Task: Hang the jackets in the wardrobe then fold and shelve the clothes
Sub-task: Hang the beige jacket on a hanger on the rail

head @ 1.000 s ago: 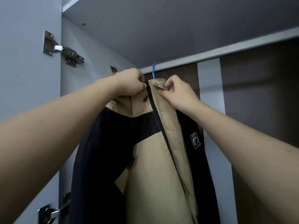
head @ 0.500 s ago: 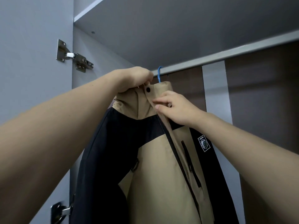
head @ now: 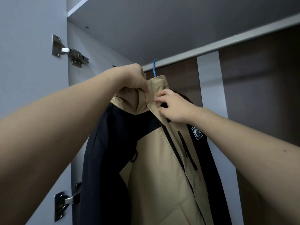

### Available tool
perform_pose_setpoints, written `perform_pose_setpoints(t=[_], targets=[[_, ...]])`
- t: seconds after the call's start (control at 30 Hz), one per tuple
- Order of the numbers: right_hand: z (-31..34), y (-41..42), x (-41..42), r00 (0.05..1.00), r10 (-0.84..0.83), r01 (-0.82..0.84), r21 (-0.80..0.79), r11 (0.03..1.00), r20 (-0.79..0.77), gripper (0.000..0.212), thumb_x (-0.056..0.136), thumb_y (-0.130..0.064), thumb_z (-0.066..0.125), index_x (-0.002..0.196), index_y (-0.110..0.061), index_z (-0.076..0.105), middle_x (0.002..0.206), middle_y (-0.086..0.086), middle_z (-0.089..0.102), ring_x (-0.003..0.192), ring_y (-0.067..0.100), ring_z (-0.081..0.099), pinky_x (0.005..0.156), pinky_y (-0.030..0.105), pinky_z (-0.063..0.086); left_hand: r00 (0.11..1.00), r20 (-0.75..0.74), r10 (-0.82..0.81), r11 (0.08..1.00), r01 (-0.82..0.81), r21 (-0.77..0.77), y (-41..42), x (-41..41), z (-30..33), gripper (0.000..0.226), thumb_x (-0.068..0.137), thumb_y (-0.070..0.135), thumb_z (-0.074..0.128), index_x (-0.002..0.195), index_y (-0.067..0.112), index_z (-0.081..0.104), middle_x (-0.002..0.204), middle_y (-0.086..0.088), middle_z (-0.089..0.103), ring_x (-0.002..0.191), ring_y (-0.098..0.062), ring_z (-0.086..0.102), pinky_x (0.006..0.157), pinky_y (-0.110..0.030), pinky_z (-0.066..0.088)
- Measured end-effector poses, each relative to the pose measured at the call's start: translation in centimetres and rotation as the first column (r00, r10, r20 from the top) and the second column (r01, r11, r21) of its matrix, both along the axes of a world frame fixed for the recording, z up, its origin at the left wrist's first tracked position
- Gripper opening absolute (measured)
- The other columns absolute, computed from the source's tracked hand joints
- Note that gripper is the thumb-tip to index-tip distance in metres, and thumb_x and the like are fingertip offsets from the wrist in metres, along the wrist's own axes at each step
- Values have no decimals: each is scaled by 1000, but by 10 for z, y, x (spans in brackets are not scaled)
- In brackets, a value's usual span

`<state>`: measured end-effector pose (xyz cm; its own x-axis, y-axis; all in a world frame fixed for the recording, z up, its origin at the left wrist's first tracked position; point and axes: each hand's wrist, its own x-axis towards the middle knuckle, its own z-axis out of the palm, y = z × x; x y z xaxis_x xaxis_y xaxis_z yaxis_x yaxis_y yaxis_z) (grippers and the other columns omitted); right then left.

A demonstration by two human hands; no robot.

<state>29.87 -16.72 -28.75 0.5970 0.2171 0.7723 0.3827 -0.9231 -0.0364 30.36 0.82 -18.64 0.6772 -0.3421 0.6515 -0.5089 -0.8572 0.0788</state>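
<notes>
Wardrobe interior: grey panels, with a shelf (head: 162, 26) overhead and dark brown panelling behind on the right.
Door: grey wardrobe door (head: 30, 62) stands open on the left, carried by an upper hinge (head: 68, 51) and a lower hinge (head: 66, 202), both of bright metal.
Jacket: a tan and black jacket (head: 155, 168) hangs upright inside the wardrobe, front toward the camera, its collar raised and its black sleeve down the left side.
Hanger: only the blue hook (head: 154, 68) shows, rising from the collar toward the rail area; whether it actually sits on a rail is hard to tell from this angle.
Badge: a small white-edged patch (head: 196, 132) sits on the black chest panel at the right.
Zips: a dark front zip runs down the middle, with a shorter chest pocket zip (head: 186, 151) just beside it.
Left hand: left hand (head: 131, 78) is curled tight round a bunch of the tan collar fabric on the left of the opening.
Right hand: right hand (head: 174, 106) pinches the front placket just below the collar, fingers bent onto the cloth.
</notes>
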Motion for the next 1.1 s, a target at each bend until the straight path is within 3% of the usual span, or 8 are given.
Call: perform_pose_setpoints(t=[0.27,0.57,0.63,0.7,0.8,0.9,1.0,1.1], targets=[[-24,1,10,999,-34,34,37,999,-3,47,90,-20,54,137,-22,54,145,-9,36,130,16,34,98,24,31,987,153,58,996,-67,55,-12,12,-12,24,90,27,53,96,9,67,96,-8,62,85,-29,54,76,-35,45],[-47,-2,7,1000,11,-10,168,986,-2,40,97,-30,48,135,-21,54,138,-9,41,126,16,40,104,36,41,970,234,60,998,-65,15,-11,7,-15,28,85,23,53,107,13,69,107,-9,67,91,-29,55,81,-36,46],[-59,-3,7,998,66,-62,264,963,-9,39,98,-30,48,136,-22,52,139,-9,41,125,12,42,105,32,39,908,403,113,986,-152,67,-13,0,-29,29,87,25,50,108,15,66,111,-10,65,105,-32,54,92,-40,37],[-81,-6,6,992,123,-113,375,920,-2,39,98,-28,49,136,-20,53,136,-7,42,120,10,47,103,29,39,760,639,120,966,-237,100,-17,-6,-58,39,89,29,46,121,12,58,128,-14,55,122,-36,43,107,-49,25],[-129,-15,3,993,122,-108,465,879,1,38,98,-25,51,135,-18,54,133,-5,44,123,14,46,107,29,36,633,774,-3,993,-87,75,-25,-17,-125,51,85,26,46,134,11,49,140,-16,45,128,-39,40,118,-53,17],[-191,-27,-4,994,105,-75,552,831,-24,39,96,-23,55,135,-19,54,128,-6,44,120,13,46,105,25,36,683,724,-97,988,154,-13,-34,-26,-201,46,80,20,48,125,13,57,128,-13,53,114,-35,48,104,-44,33],[-256,-34,-15,987,145,-61,692,719,-64,34,96,-22,57,130,-23,57,117,-14,45,103,-8,50,88,2,34,816,552,-171,946,292,-140,-35,-35,-281,40,81,19,53,121,13,57,117,-7,54,104,-27,48,88,-40,38],[-324,-37,-27,972,200,-14,818,575,-124,22,98,-23,55,116,-35,59,120,-12,52,103,-10,53,92,11,43,905,340,-255,920,336,-203,-35,-38,-359,36,85,18,57,121,14,55,115,-5,54,104,-26,49,88,-41,39]])
